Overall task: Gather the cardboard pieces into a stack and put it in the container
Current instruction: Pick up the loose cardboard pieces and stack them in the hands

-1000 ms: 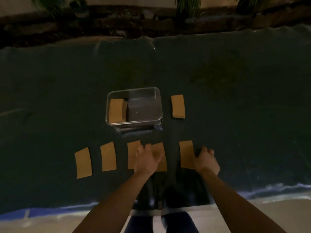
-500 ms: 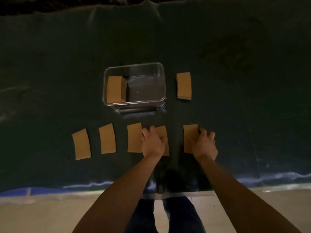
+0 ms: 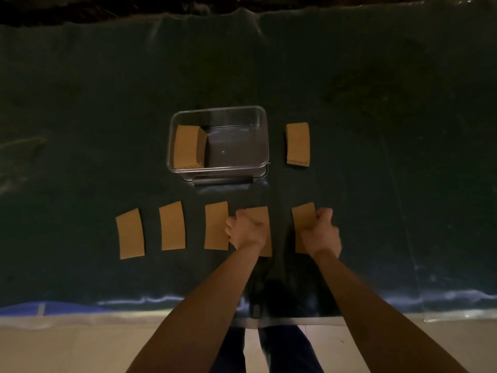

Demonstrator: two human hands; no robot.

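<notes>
While both hands curl on neighbouring cardboard pieces, left hand [image 3: 247, 232] on one, right hand [image 3: 321, 234] gripping another's edge, the container [image 3: 263, 135] sits beyond them (nearer the left).

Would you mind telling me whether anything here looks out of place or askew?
Only mildly: one cardboard stack sits outside the clear container, to its right, while another stack is already inside. The row of pieces near the hands lies orderly; nothing looks spilled or damaged.
</notes>
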